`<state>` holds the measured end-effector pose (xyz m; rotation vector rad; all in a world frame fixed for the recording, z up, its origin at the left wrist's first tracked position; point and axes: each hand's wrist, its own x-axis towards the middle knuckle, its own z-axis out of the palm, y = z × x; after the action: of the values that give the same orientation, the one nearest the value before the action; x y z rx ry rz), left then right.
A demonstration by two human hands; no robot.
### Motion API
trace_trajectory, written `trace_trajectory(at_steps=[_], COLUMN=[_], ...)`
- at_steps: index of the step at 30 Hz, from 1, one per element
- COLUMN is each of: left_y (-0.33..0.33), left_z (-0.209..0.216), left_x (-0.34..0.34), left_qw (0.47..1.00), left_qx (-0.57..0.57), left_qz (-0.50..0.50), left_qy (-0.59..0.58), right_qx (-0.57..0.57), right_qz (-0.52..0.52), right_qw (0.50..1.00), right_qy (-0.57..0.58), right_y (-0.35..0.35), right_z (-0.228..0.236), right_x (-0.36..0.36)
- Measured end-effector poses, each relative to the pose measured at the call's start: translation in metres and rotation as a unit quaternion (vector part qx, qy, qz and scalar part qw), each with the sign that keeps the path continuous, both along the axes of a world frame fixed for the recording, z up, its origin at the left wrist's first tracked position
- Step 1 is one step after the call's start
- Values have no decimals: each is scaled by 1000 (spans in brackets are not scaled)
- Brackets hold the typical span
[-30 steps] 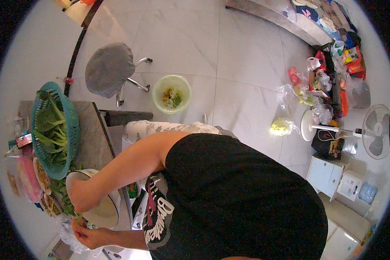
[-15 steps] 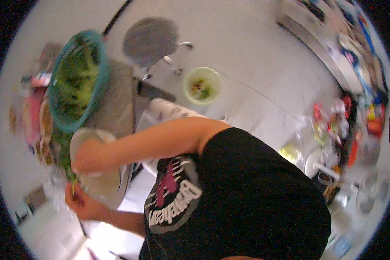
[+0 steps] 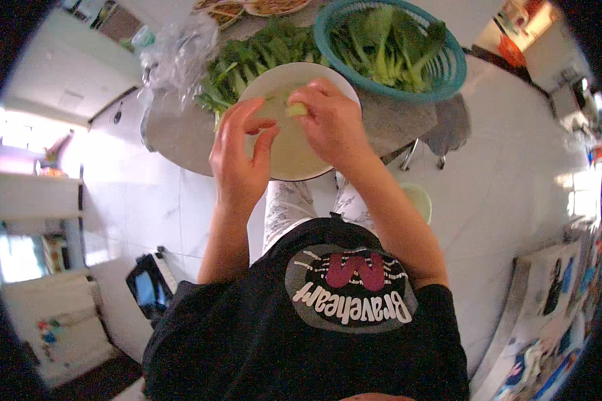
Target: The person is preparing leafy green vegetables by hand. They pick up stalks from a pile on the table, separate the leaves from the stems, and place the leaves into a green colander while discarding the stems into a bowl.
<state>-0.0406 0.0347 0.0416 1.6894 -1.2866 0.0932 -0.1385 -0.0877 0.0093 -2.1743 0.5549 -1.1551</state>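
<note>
Over a white bowl (image 3: 291,160) with a dark rim, at the table's near edge, both my hands are at work. My right hand (image 3: 331,123) pinches a small pale green piece of vegetable stem (image 3: 297,109) between its fingertips. To its left, my left hand (image 3: 241,147) has curved fingers with a gap between them and the thumb; nothing shows clearly in it. Green leafy vegetables (image 3: 264,53) lie in a heap behind the bowl, partly hidden by it. A teal basket (image 3: 458,63) at the far right holds more of these leafy greens.
A crumpled clear plastic bag (image 3: 184,53) lies on the grey table (image 3: 174,130) at the left. Plates of food (image 3: 277,5) stand at the far edge. On the floor are a pale green bin (image 3: 418,202) right of my legs and a grey stool (image 3: 449,136) beyond the table.
The view has swung round, so the table is now in front rather than at the left. My hands have moved apart over the bowl, and the stem piece now shows in the right one.
</note>
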Motion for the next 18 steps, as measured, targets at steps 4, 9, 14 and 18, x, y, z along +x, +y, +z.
trace_trajectory(at_steps=[4,9,14,18], left_y=[2,10,5,0], left_z=[-10,-21,-18,-22], left_x=[4,8,12,18], left_qw=[991,982,957,952], left_qx=[126,164,265,262], left_qz=[25,2,-24,-68], left_qy=[-35,-94,-118,-141], right_qx=[-60,-77,-161,-111], right_qz=[118,139,114,212], right_qw=[970,881,835,947], right_qy=[203,446,513,215], right_y=[-21,0,-5,-23], right_z=[-3,12,15,-4], right_x=[-13,-14,-5,-5])
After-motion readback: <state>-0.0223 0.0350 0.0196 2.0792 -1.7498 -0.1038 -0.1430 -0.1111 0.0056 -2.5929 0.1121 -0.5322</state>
